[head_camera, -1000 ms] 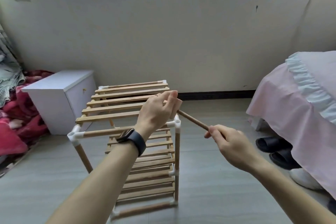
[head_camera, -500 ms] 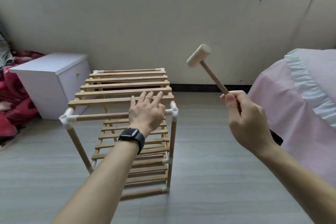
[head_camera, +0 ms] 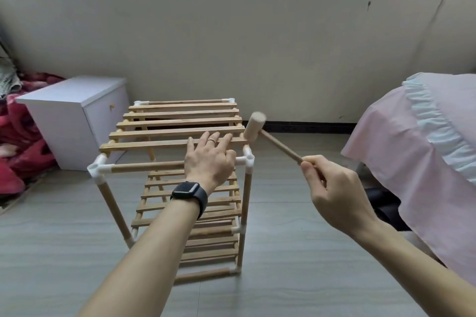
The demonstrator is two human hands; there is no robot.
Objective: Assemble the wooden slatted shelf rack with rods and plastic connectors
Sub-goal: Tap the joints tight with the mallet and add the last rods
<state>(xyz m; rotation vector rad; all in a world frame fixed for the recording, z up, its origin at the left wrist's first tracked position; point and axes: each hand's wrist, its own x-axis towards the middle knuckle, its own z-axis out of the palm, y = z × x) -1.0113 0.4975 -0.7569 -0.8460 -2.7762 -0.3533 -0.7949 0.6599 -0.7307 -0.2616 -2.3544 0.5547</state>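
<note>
Fingers (head_camera: 209,136) spread and straight, the left hand (head_camera: 210,159) lies flat on top of the slatted shelf rack (head_camera: 180,121), palm over the front rod (head_camera: 146,166) and fingertips on the nearest slat (head_camera: 144,145). The right hand (head_camera: 334,188) pinches the handle end of a small wooden mallet (head_camera: 270,139) between thumb and curled fingers. The mallet head sits at the right end of the top slats, just above the white corner connector (head_camera: 247,159); whether it touches the wood I cannot tell. The rack stands upright on the floor (head_camera: 296,278), between a white cabinet (head_camera: 69,121) and a bed (head_camera: 425,162) with a pink cover. A dark smartwatch (head_camera: 189,194) sits on the left wrist.
</note>
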